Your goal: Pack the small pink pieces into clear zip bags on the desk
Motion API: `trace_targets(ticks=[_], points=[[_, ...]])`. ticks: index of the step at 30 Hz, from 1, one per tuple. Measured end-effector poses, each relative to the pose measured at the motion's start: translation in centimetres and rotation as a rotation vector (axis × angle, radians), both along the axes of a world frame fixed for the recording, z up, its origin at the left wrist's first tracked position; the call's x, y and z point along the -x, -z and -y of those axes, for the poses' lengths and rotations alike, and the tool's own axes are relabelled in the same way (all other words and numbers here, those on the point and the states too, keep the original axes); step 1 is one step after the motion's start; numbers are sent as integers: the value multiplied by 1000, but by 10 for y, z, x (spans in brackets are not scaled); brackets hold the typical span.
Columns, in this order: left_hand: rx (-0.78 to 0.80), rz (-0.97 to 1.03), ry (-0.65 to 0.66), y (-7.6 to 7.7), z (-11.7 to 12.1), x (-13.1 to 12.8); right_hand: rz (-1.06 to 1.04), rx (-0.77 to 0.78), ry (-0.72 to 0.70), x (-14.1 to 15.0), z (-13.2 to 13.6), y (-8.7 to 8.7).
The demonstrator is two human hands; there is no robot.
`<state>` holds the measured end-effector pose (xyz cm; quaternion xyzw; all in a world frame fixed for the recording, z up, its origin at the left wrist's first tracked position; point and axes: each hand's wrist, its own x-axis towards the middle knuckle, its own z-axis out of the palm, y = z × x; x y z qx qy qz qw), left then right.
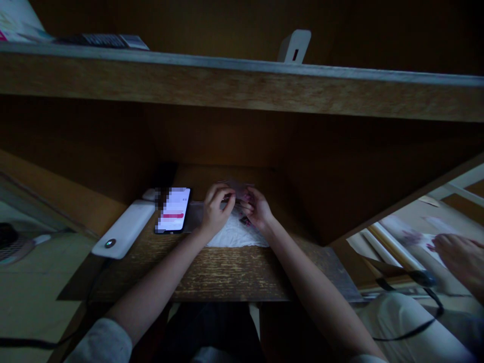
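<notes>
Above a crumpled white sheet (238, 236), tissue or thin cloth, my two hands work close together. My left hand (217, 209) has its thumb and fingers curled into a pinch at the edge of a thin see-through piece, perhaps plastic film (239, 189). From the other side my right hand (259, 207) pinches the same film, its fingers bent inward. Small dark reddish bits (245, 220) show just under the right fingers; the dim light hides what they are. A flat clear sleeve (194, 214) lies left of my left hand.
A lit phone (173, 210) and a white power bank (126, 229) lie on the left of the wooden shelf board (200, 275). Overhead runs a shelf edge (234, 83) bearing a white box (297, 46). At far right is another person's hand (459, 259).
</notes>
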<state>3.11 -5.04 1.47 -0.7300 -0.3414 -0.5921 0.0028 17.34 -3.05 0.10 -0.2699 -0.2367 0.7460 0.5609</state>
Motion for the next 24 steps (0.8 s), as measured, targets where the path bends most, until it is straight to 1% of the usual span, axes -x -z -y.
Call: trace_targets(ticks=[5, 9, 13, 20, 24], points=[[-27, 5, -82, 1, -2, 2, 13, -23, 30, -1, 1, -1], [-77, -72, -135, 1, -3, 4, 35, -26, -18, -2, 0, -2], [-99, -178, -126, -1, -3, 6, 48, -14, -47, -2, 0, -2], [-127, -256, -123, -1, -3, 9, 55, 53, 71, -7, -1, -5], [-136, -285, -91, -1, -3, 10, 54, 66, 53, -8, -3, -4]])
